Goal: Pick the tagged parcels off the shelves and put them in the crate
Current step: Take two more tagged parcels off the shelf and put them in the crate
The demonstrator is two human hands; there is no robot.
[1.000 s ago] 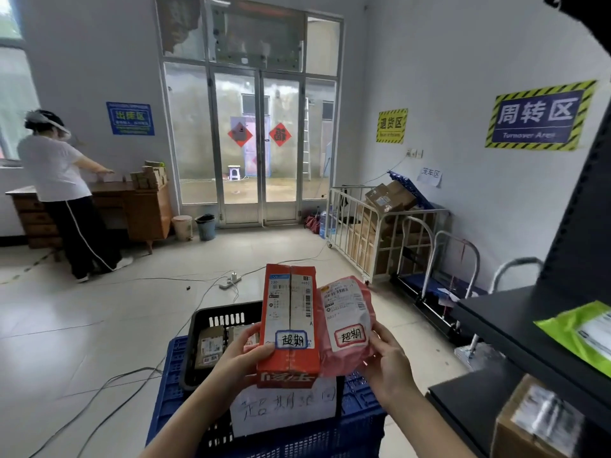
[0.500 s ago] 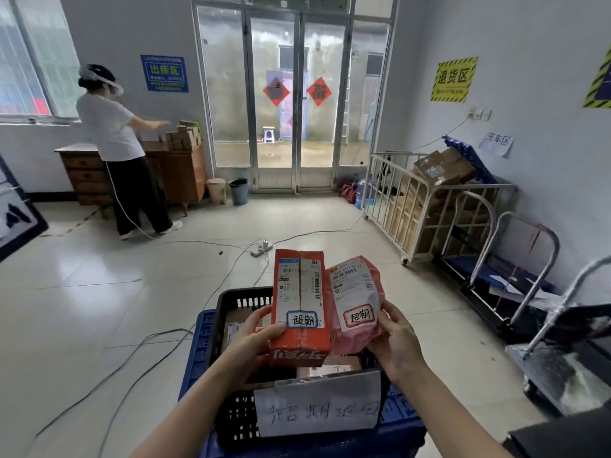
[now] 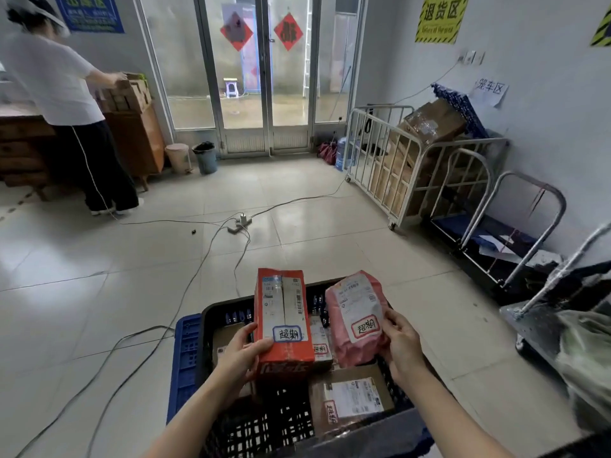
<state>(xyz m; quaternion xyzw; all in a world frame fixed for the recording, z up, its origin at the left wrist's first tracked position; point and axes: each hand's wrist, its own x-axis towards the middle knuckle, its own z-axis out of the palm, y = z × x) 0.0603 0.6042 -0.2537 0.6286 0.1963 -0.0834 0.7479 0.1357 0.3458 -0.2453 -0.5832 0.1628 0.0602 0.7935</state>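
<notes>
I am holding the tall orange cardboard box (image 3: 283, 322) in my left hand (image 3: 243, 353) and the soft pink plastic mailer (image 3: 357, 317) in my right hand (image 3: 401, 343), gripped low with both handwritten tags facing me, above the black lattice plastic crate (image 3: 211, 322), ready for lowering in.

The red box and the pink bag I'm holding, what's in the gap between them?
In the head view, a small parcel with a red-bordered tag shows through the gap between the red box and pink bag, lying in the black crate.

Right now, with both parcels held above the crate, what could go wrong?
1. The left hand grips the red box only at its lower edge; it may tip sideways.
2. The pink bag in the right hand is soft and could slip.
3. The black crate already holds parcels, so the new ones may land unevenly.
</notes>
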